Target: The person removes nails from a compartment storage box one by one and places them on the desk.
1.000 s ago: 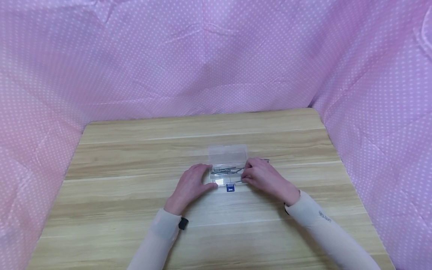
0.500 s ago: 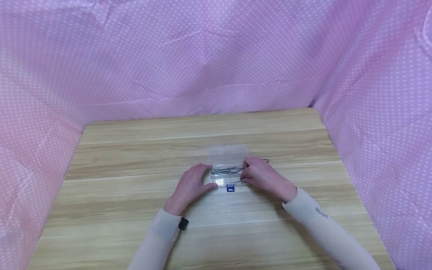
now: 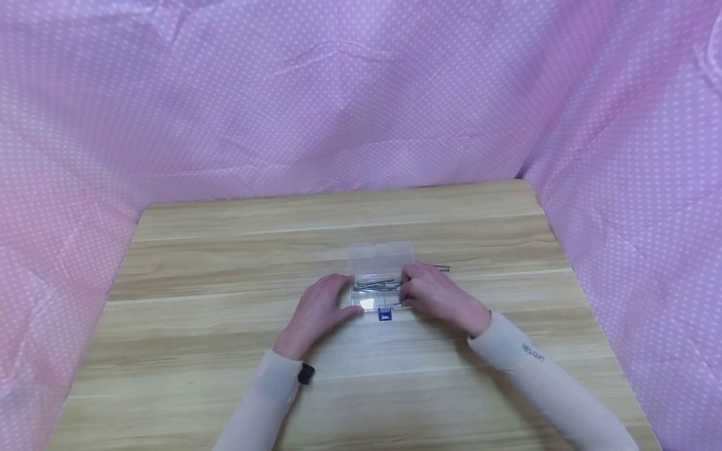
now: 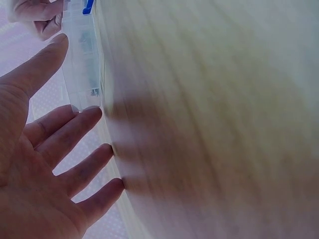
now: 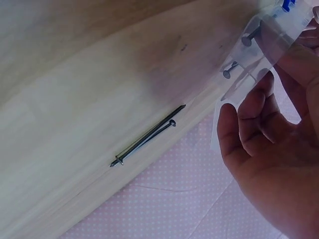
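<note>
Our left hand [image 3: 316,308] keeps its fingers fairly straight and spread, thumb and fingertips touching the clear box [image 4: 79,69] without wrapping round it. Our right hand [image 3: 434,294] bends its fingers in at the other end; we cannot tell whether it pinches anything there, since its fingertips are partly hidden. Compared with a second ago, the right hand has slid slightly toward the left, which has stayed put. Pink dotted cloth [image 3: 338,113] rises beyond both hands, and the wooden table [image 3: 248,263] spreads beneath them. The box sits between our hands, its lid [image 3: 380,257] folded back on the side away from us. A bundle of nails [image 3: 369,287] lies inside, between the two sets of fingertips. Two loose nails [image 5: 147,135] rest on the table just beyond our right hand, whose shift bares more of them. We judge this to be close work at the box's right end, the left hand steadying. Between our thumbs is a blue tab [image 3: 385,315], and a single nail [image 3: 396,304] shows beside our right fingertips.
</note>
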### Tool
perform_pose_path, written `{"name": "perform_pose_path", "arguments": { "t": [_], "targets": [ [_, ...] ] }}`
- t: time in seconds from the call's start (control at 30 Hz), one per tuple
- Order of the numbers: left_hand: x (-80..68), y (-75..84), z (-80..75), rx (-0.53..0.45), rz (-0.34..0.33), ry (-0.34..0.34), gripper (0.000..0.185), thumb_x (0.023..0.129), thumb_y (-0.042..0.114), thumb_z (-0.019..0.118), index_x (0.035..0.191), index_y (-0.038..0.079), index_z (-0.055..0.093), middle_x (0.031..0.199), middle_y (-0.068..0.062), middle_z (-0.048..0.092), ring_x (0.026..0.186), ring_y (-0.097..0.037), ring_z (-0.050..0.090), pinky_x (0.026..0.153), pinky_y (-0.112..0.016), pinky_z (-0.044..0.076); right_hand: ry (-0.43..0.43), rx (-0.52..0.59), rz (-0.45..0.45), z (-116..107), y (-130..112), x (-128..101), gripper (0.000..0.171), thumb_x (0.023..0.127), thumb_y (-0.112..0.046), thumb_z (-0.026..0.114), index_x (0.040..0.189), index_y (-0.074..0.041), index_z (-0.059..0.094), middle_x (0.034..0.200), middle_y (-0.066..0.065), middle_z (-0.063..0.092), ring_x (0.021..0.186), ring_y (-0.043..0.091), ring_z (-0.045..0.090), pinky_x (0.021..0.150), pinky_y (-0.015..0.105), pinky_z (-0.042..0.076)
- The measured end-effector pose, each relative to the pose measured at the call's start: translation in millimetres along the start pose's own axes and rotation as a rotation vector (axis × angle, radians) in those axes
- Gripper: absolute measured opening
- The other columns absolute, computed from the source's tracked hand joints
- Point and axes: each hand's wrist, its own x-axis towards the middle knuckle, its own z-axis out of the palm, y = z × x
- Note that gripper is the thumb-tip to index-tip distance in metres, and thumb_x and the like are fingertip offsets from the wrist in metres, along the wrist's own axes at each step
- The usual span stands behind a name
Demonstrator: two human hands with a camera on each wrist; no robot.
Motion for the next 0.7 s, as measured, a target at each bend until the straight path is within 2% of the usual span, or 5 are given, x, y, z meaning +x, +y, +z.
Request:
{"name": "perform_pose_path", "arguments": {
  "t": [0.43, 0.57, 0.7],
  "targets": [
    [0.6, -0.1, -0.4, 0.002, 0.008, 0.003, 0.071, 0.083, 0.045, 0.086, 0.140, 0.010, 0.062, 0.138, -0.011, 0.064, 0.132, -0.030, 0.056, 0.112, -0.048, 0.045, 0.022, -0.134, -0.089, 1.6, -1.9, -5.8, 0.008, 0.088, -0.008, 0.077, 0.084, -0.013, 0.072, 0.094, 0.000, 0.060, 0.082, 0.018, 0.051, 0.067, 0.028, 0.041],
    [0.6, 0.0, -0.7, 0.000, 0.016, -0.002, 0.070, 0.084, 0.044, 0.085, 0.140, 0.010, 0.063, 0.139, -0.011, 0.064, 0.134, -0.031, 0.055, 0.113, -0.049, 0.044, 0.035, -0.122, -0.124, 1.2, -0.5, -7.7, 0.009, 0.087, -0.006, 0.075, 0.083, -0.012, 0.070, 0.093, 0.000, 0.061, 0.078, 0.016, 0.055, 0.067, 0.029, 0.048],
    [0.8, -0.9, -0.8, 0.005, 0.035, -0.002, 0.070, 0.084, 0.043, 0.085, 0.140, 0.008, 0.062, 0.140, -0.012, 0.064, 0.136, -0.032, 0.053, 0.114, -0.050, 0.043, 0.014, -0.085, -0.120, -0.8, 0.8, -9.2, 0.003, 0.089, -0.008, 0.073, 0.088, -0.011, 0.073, 0.092, 0.000, 0.064, 0.079, 0.014, 0.059, 0.072, 0.030, 0.055]
  ]
}}
